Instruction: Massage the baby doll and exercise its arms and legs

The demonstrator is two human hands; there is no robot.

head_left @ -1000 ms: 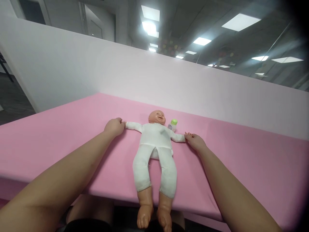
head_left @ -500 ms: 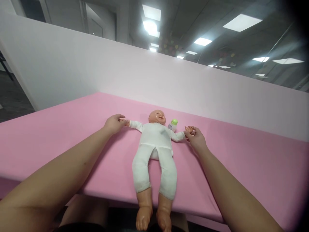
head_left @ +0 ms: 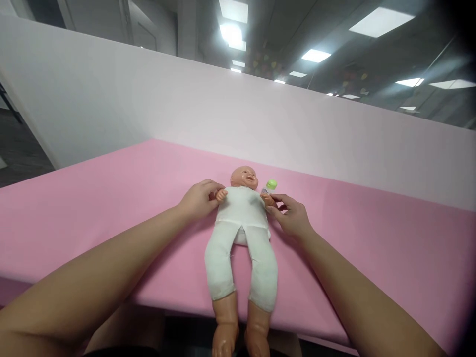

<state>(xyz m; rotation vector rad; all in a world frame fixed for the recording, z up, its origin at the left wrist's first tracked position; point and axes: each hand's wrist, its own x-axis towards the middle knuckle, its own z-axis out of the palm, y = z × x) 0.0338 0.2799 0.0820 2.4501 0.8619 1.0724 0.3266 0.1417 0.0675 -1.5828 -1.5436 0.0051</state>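
A baby doll [head_left: 243, 208] with a white cloth body lies on its back, head away from me, its bare feet past the near edge of the pink surface. My left hand [head_left: 203, 200] is closed around the doll's hand on the left, beside its chest. On the other side, my right hand [head_left: 292, 214] pinches the doll's other hand [head_left: 267, 200] near its shoulder. The doll's arms are folded in and mostly hidden by my hands. Just behind my right fingers stands a small bottle with a green cap [head_left: 271, 184], its lower part covered.
The pink padded surface [head_left: 111, 198] stretches to both sides. A white panel [head_left: 223, 109] rises along its back. Beyond the panel are a door and ceiling lights. My legs show below the near edge.
Both my hands have moved inward from the sides, bringing the doll's outstretched arms in beside its chest. The bottle and the doll's body stay in place.
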